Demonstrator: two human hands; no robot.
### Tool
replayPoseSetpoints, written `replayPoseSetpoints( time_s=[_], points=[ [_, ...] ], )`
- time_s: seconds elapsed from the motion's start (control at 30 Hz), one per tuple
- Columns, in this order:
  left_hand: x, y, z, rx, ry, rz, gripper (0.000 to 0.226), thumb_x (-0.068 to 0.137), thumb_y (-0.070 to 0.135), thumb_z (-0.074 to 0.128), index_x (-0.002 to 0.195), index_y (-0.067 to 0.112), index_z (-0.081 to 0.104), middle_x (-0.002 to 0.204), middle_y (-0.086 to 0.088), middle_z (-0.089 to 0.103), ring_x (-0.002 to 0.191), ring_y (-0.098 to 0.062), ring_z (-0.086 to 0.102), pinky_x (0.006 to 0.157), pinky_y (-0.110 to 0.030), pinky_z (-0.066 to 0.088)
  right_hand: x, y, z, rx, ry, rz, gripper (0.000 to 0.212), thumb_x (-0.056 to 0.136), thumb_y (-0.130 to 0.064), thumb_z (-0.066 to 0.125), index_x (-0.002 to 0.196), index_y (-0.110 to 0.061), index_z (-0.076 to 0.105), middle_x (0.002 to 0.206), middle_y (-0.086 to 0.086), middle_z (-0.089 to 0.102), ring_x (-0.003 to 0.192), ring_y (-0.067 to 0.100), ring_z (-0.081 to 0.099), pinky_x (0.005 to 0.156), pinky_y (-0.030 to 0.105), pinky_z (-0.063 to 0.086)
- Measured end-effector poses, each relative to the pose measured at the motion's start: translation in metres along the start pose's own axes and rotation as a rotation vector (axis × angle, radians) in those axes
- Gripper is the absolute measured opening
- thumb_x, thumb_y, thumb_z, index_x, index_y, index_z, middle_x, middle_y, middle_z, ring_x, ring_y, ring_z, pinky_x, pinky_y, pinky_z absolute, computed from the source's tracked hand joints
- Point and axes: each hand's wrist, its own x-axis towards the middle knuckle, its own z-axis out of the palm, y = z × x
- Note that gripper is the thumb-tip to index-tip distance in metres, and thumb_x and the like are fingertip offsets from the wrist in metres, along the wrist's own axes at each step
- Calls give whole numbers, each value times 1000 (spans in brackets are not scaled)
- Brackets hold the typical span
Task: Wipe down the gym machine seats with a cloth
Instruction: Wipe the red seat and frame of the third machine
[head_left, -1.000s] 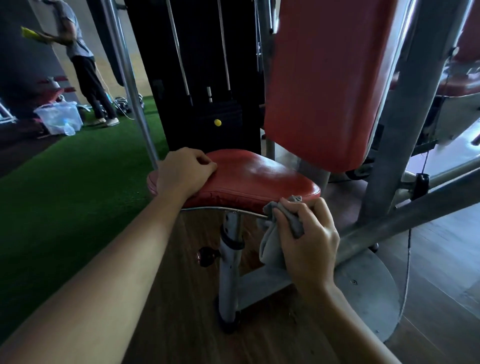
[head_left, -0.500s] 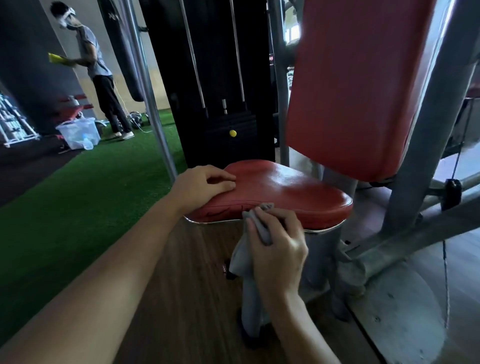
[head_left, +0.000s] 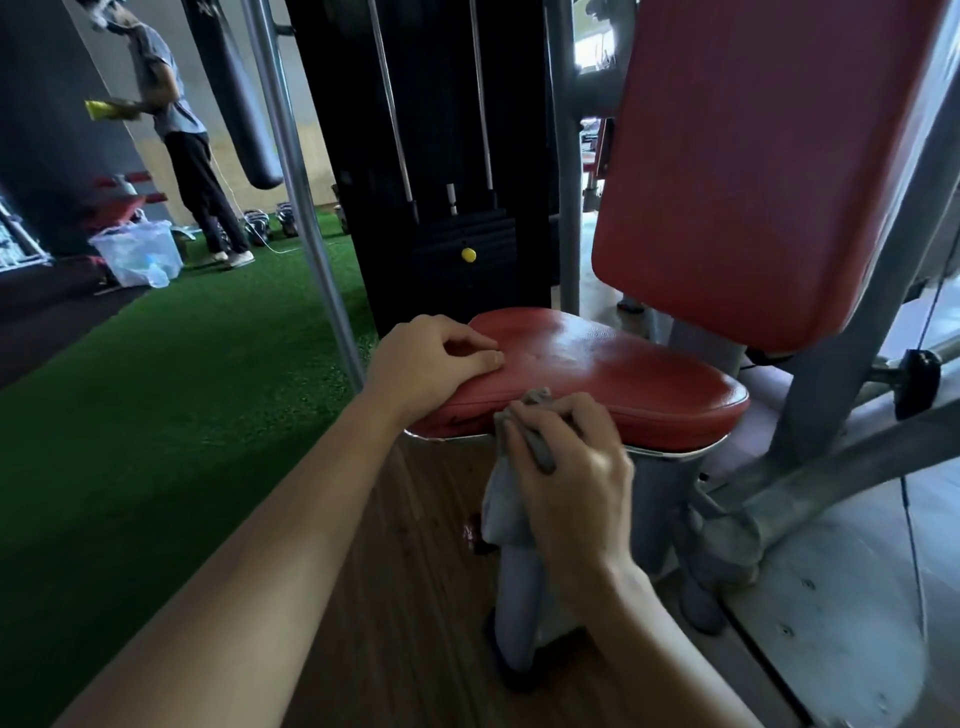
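Observation:
The red padded seat (head_left: 613, 369) of a gym machine sits at centre, its top shiny. Behind it stands a red backrest (head_left: 753, 171), upright. My left hand (head_left: 426, 364) rests on the seat's left end with the fingers curled and nothing in it. My right hand (head_left: 566, 467) grips a grey cloth (head_left: 506, 499) and presses it against the seat's near front edge. Part of the cloth hangs down below my palm.
A grey seat post (head_left: 519, 587) and frame beams (head_left: 852, 312) stand under and right of the seat. The black weight stack (head_left: 462, 249) is behind. A slanted steel pole (head_left: 306, 208) rises on the left above green turf (head_left: 130, 415). A person (head_left: 187, 135) stands far left beside a plastic bin (head_left: 137, 252).
My right hand has slid the cloth leftward along the seat's front edge, from its right corner to near the middle. The view has shifted closer. My left hand stays on the seat.

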Motion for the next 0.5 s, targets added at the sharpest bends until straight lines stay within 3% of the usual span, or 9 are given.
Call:
replayPoseSetpoints(
  time_s=[0.13, 0.3, 0.43, 0.5],
  points=[
    [-1, 0, 1, 25, 20, -3, 25, 82, 58, 74, 100, 41, 79, 117, 16, 70, 111, -9, 61, 99, -40, 49, 1, -13, 5, -3, 96, 168, 10, 89, -18, 76, 97, -11, 78, 91, -1, 63, 83, 18, 63, 70, 37, 55],
    [0, 2, 1, 9, 13, -10, 26, 81, 57, 76, 99, 38, 80, 115, 15, 70, 109, -8, 61, 98, -37, 49, 8, -1, -8, 8, -58, 22, 13, 91, -20, 72, 97, -10, 77, 90, -1, 62, 84, 18, 62, 73, 35, 54],
    [-3, 3, 0, -4, 37, -10, 26, 81, 55, 78, 98, 36, 81, 113, 14, 71, 106, -8, 62, 94, -34, 50, 4, -14, -4, -35, 25, 82, 10, 88, -19, 75, 93, -11, 77, 86, -2, 60, 79, 18, 60, 69, 35, 53],
    [-4, 4, 0, -4, 31, -21, 26, 80, 56, 78, 97, 36, 81, 112, 14, 71, 106, -7, 62, 93, -33, 49, 9, -14, -6, 7, -66, 93, 8, 86, -21, 76, 91, -15, 78, 83, -5, 60, 77, 12, 61, 70, 28, 52]
  ],
)
